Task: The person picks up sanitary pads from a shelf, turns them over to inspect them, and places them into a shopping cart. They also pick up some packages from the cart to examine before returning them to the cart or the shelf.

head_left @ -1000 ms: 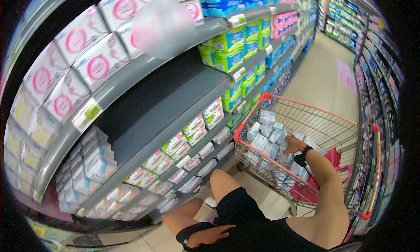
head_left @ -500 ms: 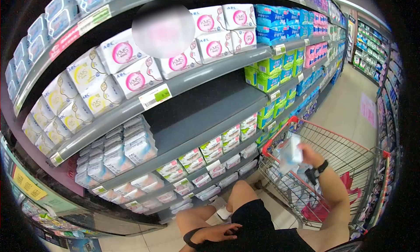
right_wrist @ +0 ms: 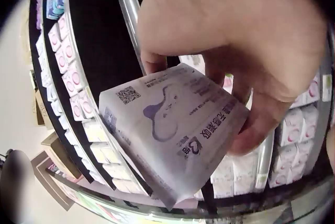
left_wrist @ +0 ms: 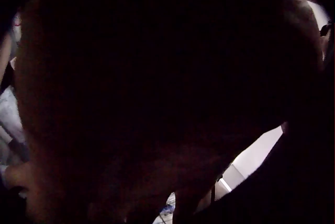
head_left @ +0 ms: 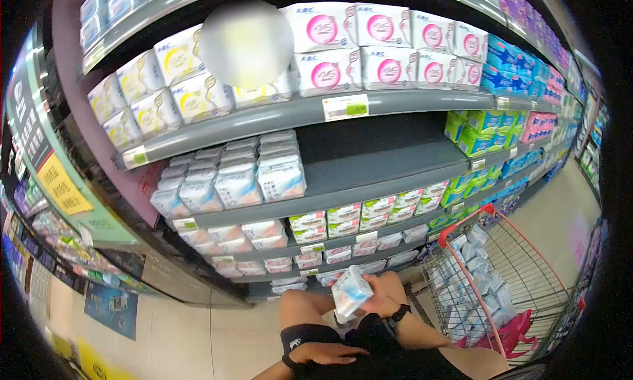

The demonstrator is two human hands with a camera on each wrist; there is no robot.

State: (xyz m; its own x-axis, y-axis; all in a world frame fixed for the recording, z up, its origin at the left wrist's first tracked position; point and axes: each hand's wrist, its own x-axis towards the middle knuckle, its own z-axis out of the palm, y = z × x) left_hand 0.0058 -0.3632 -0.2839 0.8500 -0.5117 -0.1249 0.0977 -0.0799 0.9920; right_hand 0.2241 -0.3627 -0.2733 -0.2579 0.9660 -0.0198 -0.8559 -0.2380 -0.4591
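Observation:
A white and pale-blue package (head_left: 351,291) is gripped by my right hand (head_left: 380,297) above my knees. The right wrist view shows the same package (right_wrist: 172,124), printed with a QR code, pinched between the thumb and fingers of my right hand (right_wrist: 235,36). My left hand (head_left: 330,353) rests on my lap, fingers loosely extended and holding nothing; the left wrist view is mostly dark. Similar packages (head_left: 280,175) stand in rows at the left of the middle shelf. More packages (head_left: 476,274) lie heaped in the shopping cart.
The red-rimmed wire cart (head_left: 488,314) stands at my right, with a red bag (head_left: 517,332) in it. Shelves (head_left: 382,172) of packs curve across the front. A green display panel (head_left: 86,182) stands at the left, and tiled floor (head_left: 178,327) lies below it.
My right hand has lifted a package out of the cart and carried it left to above my knees. The head view has turned left. My left hand stays on my lap.

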